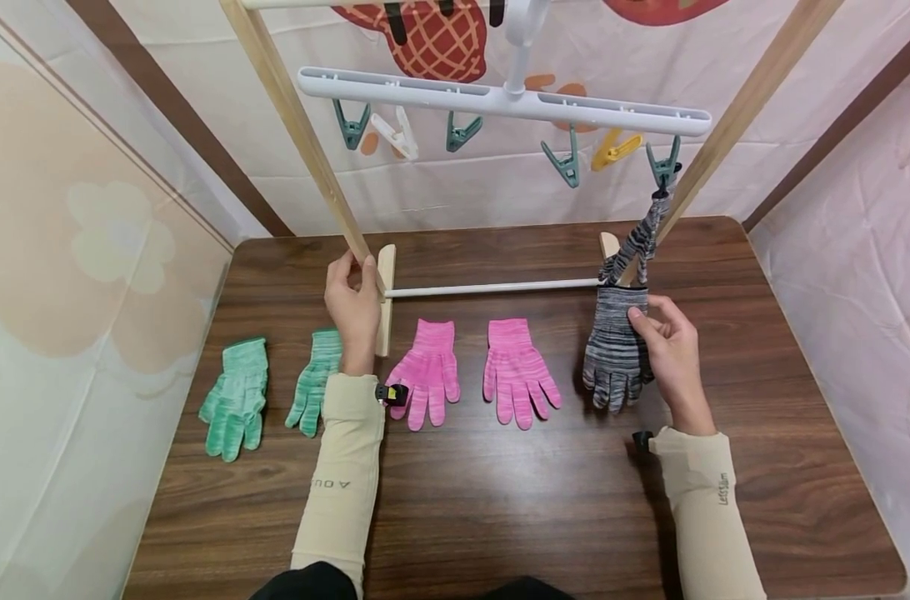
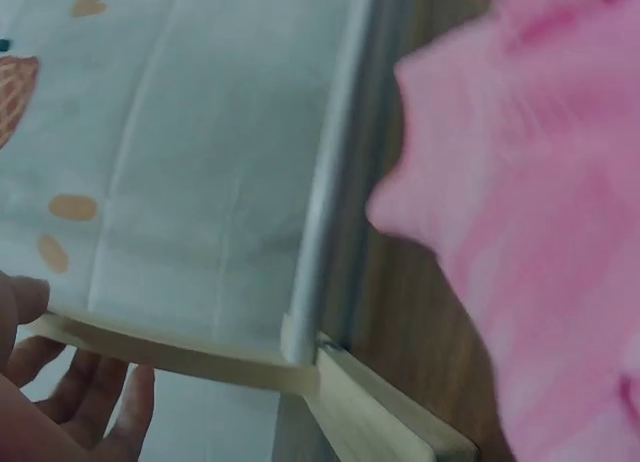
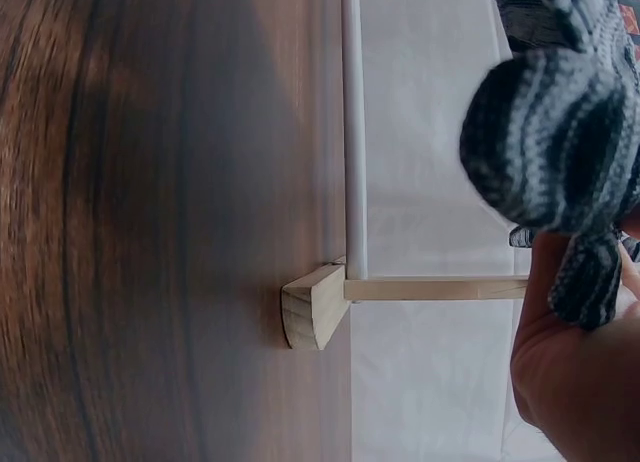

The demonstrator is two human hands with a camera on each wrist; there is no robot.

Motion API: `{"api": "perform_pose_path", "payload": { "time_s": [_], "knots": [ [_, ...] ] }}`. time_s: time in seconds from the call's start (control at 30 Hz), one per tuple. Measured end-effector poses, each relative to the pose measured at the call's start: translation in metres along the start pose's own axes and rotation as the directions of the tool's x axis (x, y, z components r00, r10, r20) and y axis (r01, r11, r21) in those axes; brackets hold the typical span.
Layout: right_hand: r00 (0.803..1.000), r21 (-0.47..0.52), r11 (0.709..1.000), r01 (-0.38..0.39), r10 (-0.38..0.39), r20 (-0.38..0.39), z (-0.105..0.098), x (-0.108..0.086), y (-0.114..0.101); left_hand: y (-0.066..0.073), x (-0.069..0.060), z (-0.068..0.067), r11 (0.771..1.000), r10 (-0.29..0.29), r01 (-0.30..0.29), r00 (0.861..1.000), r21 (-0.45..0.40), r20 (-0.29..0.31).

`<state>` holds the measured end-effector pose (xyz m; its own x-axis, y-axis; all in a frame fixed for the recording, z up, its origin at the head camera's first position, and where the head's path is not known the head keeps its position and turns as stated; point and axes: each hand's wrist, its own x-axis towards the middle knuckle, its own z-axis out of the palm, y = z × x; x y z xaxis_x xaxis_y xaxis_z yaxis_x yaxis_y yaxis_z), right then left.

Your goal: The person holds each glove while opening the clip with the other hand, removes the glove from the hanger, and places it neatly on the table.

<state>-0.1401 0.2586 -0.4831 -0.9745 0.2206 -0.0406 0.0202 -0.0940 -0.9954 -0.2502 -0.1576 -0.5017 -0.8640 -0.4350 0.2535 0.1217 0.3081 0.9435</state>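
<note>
A grey-black striped knit glove (image 1: 617, 337) hangs fingers down at the right, below more striped knit (image 1: 642, 233) held by a dark green clip (image 1: 663, 164). How the two striped pieces join cannot be told. My right hand (image 1: 674, 358) pinches the lower glove's side, thumb in front. Close up, the glove (image 3: 550, 142) partly hides that hand in the right wrist view. My left hand (image 1: 353, 312) holds the rack's left wooden post (image 1: 342, 208) near its foot. In the left wrist view, thumb and fingers lie on opposite sides of the post (image 2: 190, 357).
A white hanger bar (image 1: 455, 98) carries several clips, including a yellow clip (image 1: 616, 152) and a white clip (image 1: 398, 135). Two pink gloves (image 1: 428, 375) and two green gloves (image 1: 239, 396) lie on the brown table (image 1: 500, 517). A white rod (image 1: 492, 288) spans the rack's feet.
</note>
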Motion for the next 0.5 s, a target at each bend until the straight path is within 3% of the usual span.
{"api": "perform_pose_path", "payload": {
  "time_s": [0.17, 0.5],
  "knots": [
    [1.000, -0.001, 1.000, -0.005, 0.005, 0.013, -0.001, 0.000, 0.003, -0.007, -0.001, 0.001, 0.984, 0.084, -0.081, 0.996, 0.161, -0.011],
    [0.998, -0.021, 0.999, -0.041, 0.041, 0.039, -0.005, 0.001, 0.013, -0.010, -0.003, 0.002, 0.956, 0.153, -0.150, 0.988, 0.251, 0.005]
  ]
}}
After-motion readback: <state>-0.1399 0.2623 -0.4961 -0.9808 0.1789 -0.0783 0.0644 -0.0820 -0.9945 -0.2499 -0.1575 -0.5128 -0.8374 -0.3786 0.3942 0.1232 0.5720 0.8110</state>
